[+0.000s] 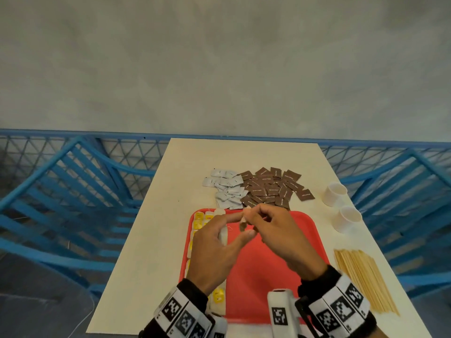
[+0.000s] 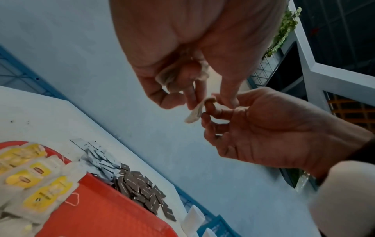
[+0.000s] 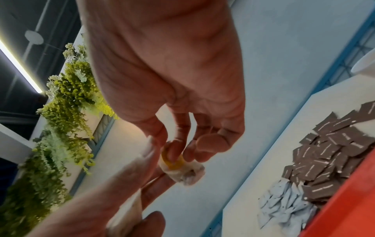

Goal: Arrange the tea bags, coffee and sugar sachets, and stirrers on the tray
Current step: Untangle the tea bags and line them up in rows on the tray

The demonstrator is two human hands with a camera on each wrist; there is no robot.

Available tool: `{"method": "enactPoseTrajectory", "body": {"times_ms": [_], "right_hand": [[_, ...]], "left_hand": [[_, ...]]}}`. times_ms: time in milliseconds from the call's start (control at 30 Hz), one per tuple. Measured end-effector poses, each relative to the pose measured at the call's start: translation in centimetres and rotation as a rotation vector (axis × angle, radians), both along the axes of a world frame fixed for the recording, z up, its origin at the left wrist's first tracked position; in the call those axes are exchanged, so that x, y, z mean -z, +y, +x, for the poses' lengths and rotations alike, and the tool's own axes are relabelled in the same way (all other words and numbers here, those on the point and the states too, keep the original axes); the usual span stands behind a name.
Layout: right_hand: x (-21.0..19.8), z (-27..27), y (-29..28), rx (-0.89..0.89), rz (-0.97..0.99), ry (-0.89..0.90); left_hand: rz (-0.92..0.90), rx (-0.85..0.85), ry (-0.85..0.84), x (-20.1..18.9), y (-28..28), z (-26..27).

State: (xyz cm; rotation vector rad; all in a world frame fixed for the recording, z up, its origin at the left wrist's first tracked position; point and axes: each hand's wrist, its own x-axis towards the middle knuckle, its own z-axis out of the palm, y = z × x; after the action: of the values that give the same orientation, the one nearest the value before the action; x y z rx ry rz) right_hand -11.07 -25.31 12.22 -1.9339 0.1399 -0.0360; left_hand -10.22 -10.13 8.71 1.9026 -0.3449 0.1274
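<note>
A red tray (image 1: 268,264) lies in front of me, with yellow-tagged tea bags (image 1: 198,224) lined up along its left side. Above the tray my left hand (image 1: 231,230) grips a small bunch of tea bags (image 1: 223,235) in its palm. My right hand (image 1: 252,219) pinches one tea bag (image 1: 242,224) at the left hand's fingertips; its yellow tag (image 3: 174,164) shows in the right wrist view. White sugar sachets (image 1: 227,189) and brown coffee sachets (image 1: 273,186) are heaped on the table beyond the tray. Wooden stirrers (image 1: 363,281) lie right of the tray.
Two white paper cups (image 1: 335,193) (image 1: 347,219) stand on the cream table (image 1: 151,240) near its right edge. Blue slatted chairs (image 1: 73,191) flank the table on both sides. A blue mesh railing (image 1: 122,147) and a grey wall lie behind.
</note>
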Motion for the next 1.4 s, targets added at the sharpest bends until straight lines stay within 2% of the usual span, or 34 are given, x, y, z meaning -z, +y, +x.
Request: {"method": "enactPoseTrajectory", "body": {"times_ms": [67,133,267,400,567,833,1033,1167,1300,1400], "right_hand": [[-1.1,-0.3,0.5,-0.073,0.048,-0.018],[-1.6,-0.3,0.8,-0.099,0.108,-0.033],[-1.4,0.2,0.7,0.037,0.085,-0.167],[-0.9,0.3,1.6,-0.044,0.099,-0.207],[-0.5,1.1,3.0,0.001,0.306,-0.204],[0.2,1.8,4.6,-0.015,0.335,-0.193],[1.4,2.8,5.2,-0.057,0.295,-0.158],[4.7,4.1,4.5,-0.016,0.289,-0.035],[12.0,4.7,4.1,0.117,0.216,0.287],[16.1,4.9,4.4,0.211,0.181,0.405]], "left_hand": [[-0.092,-0.037,0.015,-0.6,0.1,0.3],[-0.219,-0.022,0.098,-1.2,0.6,0.6],[-0.406,0.026,0.259,-2.3,2.4,1.4],[-0.375,0.084,0.239,-3.3,3.8,1.8],[-0.362,0.132,0.259,-2.8,5.0,1.8],[-0.342,0.073,0.203,-2.7,6.0,2.8],[-0.38,0.017,0.282,-1.0,6.6,3.6],[-0.359,-0.044,0.38,1.3,7.8,3.9],[-0.285,-0.118,0.514,4.4,9.8,3.4],[-0.237,-0.136,0.615,6.4,11.0,2.6]]}}
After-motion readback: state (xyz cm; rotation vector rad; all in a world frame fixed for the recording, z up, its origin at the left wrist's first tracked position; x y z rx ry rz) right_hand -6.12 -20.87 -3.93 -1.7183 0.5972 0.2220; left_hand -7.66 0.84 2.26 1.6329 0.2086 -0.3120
